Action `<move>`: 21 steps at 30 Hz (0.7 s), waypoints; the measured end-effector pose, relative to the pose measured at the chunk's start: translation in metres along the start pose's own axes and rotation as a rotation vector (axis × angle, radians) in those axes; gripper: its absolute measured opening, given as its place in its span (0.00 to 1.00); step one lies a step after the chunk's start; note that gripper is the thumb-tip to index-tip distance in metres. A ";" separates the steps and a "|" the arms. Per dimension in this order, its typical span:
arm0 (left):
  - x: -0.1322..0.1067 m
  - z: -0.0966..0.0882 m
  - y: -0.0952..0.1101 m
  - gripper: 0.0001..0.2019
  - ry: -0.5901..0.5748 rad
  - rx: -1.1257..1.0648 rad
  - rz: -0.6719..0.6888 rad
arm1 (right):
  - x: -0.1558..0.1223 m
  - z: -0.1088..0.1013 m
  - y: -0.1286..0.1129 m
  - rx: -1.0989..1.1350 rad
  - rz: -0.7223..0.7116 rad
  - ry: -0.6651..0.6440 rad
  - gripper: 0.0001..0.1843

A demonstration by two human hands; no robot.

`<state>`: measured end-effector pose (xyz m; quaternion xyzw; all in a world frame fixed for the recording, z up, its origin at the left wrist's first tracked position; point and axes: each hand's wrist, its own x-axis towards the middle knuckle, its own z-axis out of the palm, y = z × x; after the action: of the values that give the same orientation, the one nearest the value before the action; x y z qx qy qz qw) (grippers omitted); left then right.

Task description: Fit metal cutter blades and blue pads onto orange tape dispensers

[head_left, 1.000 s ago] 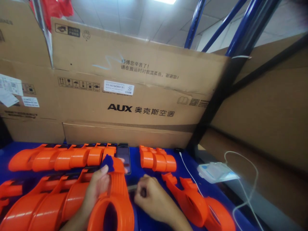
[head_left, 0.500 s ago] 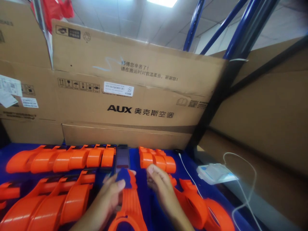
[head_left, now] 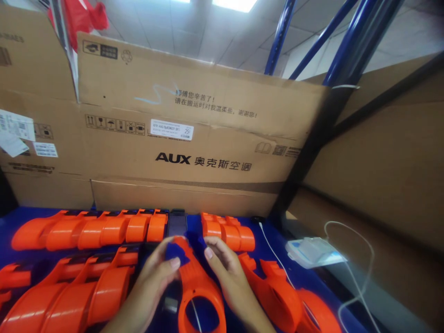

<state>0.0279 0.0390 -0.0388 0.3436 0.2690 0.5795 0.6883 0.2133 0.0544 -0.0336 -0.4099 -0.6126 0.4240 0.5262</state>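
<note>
My left hand (head_left: 154, 273) grips an orange tape dispenser (head_left: 196, 273) by its upper end, thumb pressed on a blue part (head_left: 176, 252) there. The dispenser's round ring hangs toward me, with the blue surface showing through its hole. Just right of it, my right hand (head_left: 225, 266) has curled fingers, with a small dark blue piece (head_left: 200, 244) at the fingertips. That piece is partly hidden and its exact kind is unclear.
Rows of orange tape dispensers (head_left: 113, 230) lie on the blue tabletop (head_left: 144, 252), left and right. A dark phone-like slab (head_left: 178, 224) stands behind my hands. At the right are a clear plastic case (head_left: 314, 252) and white cable (head_left: 368, 263). Cardboard (head_left: 208, 148) walls the back.
The dispenser has risen and swung slightly right, so its ring shows more fully. My right hand has shifted slightly left, and a blue piece now shows at its fingertips.
</note>
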 end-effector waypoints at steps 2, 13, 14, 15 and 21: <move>0.002 -0.001 -0.001 0.21 0.086 0.059 0.042 | 0.002 -0.004 -0.004 -0.029 -0.056 -0.014 0.14; 0.002 0.005 0.002 0.25 0.130 0.127 0.110 | 0.001 -0.006 -0.008 -0.107 -0.129 -0.022 0.15; 0.002 0.005 0.002 0.24 0.127 0.121 0.109 | 0.001 -0.006 -0.008 -0.113 -0.129 -0.025 0.15; 0.003 0.005 0.003 0.24 0.124 0.115 0.109 | 0.001 -0.006 -0.008 -0.118 -0.128 -0.030 0.15; 0.000 0.006 0.003 0.27 0.133 0.060 0.110 | -0.002 -0.006 -0.006 -0.104 -0.112 -0.068 0.18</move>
<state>0.0305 0.0385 -0.0327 0.3388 0.3121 0.6297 0.6255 0.2195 0.0513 -0.0277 -0.3871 -0.6733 0.3753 0.5059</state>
